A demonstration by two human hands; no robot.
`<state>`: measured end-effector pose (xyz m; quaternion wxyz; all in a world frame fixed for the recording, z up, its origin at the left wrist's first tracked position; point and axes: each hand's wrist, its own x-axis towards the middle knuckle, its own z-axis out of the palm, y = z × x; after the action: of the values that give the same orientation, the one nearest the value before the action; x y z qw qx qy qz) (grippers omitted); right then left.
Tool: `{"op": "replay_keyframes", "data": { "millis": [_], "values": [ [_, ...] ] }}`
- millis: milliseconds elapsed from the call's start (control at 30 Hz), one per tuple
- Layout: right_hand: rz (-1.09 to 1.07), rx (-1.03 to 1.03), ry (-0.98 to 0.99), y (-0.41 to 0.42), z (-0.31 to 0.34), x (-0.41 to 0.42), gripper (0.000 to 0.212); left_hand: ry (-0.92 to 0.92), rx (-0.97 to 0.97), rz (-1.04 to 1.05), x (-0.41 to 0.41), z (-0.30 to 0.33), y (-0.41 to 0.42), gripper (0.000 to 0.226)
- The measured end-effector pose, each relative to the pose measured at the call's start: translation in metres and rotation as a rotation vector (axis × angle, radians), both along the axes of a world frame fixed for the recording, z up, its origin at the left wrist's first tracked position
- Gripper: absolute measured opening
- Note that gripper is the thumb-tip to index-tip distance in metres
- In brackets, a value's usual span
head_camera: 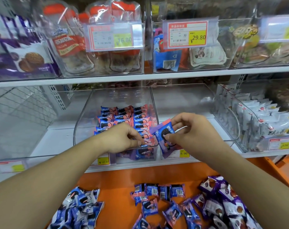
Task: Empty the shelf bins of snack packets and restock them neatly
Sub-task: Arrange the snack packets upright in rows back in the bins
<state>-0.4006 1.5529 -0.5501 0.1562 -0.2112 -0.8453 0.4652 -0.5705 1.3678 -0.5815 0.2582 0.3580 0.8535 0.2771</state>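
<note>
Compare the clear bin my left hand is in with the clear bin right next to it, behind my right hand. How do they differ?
The left bin holds pink-and-blue cookie packets lined up in neat rows; the right bin looks empty. The left hand reaches into the left bin among the packets, while the right hand holds a purple-and-blue packet at the right bin's front edge. Both are clear plastic, side by side on the same shelf.
</note>
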Motion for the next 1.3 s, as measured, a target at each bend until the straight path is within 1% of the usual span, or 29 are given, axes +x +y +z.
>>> {"op": "replay_keyframes", "data": {
  "millis": [67,133,233,300,400,467,533,600,700,767,833,967,1000,1100,1133,1200,1300],
  "values": [
    [0.004,-0.004,0.005,0.0,0.0,0.0,0.022,0.012,0.03,0.025,0.002,0.004,-0.005,0.014],
    [0.018,-0.01,0.02,-0.001,-0.001,-0.001,0.022,0.051,0.101,0.091,0.005,0.011,-0.015,0.015],
    [0.063,-0.034,0.052,-0.005,0.001,-0.002,0.022,0.17,0.188,0.161,0.017,0.019,-0.046,0.014],
    [0.096,-0.047,0.079,-0.01,0.003,-0.005,0.023,0.289,0.15,0.162,0.024,0.019,-0.076,0.019],
    [0.152,-0.052,0.122,-0.02,0.005,-0.012,0.027,0.452,0.041,0.094,0.034,0.006,-0.121,0.039],
    [0.18,-0.057,0.153,-0.03,0.006,-0.023,0.031,0.459,0.031,0.113,0.038,-0.004,-0.143,0.047],
    [0.202,-0.056,0.15,-0.04,0.006,-0.04,0.031,0.466,0.038,0.118,0.04,-0.012,-0.157,0.051],
    [0.216,-0.028,0.109,-0.05,0.002,-0.061,0.029,0.514,0.013,0.076,0.038,-0.015,-0.161,0.052],
    [0.261,0.088,0.01,-0.062,-0.006,-0.096,0.022,0.548,0.02,0.056,0.033,-0.013,-0.162,0.05],
    [0.311,0.145,-0.043,-0.067,-0.009,-0.115,0.02,0.553,0.066,0.047,0.03,-0.016,-0.164,0.049],
    [0.372,0.189,-0.097,-0.069,-0.012,-0.129,0.022,0.526,0.16,0.038,0.029,-0.017,-0.165,0.044],
    [0.512,0.23,-0.274,-0.074,-0.016,-0.139,0.023,0.524,0.222,-0.003,0.031,-0.014,-0.167,0.041],
    [0.532,0.255,-0.302,-0.075,-0.017,-0.14,0.023,0.545,0.242,-0.001,0.032,-0.014,-0.168,0.042],
    [0.551,0.314,-0.346,-0.076,-0.02,-0.14,0.022,0.511,0.251,0.021,0.032,-0.018,-0.168,0.035],
    [0.553,0.316,-0.357,-0.076,-0.021,-0.139,0.021,0.534,0.263,0.028,0.031,-0.019,-0.167,0.034],
    [0.563,0.325,-0.382,-0.076,-0.024,-0.137,0.02,0.553,0.227,0.053,0.029,-0.02,-0.167,0.037],
    [0.582,0.327,-0.384,-0.076,-0.028,-0.135,0.018,0.54,0.132,0.065,0.024,-0.027,-0.167,0.05]
  ]
}}
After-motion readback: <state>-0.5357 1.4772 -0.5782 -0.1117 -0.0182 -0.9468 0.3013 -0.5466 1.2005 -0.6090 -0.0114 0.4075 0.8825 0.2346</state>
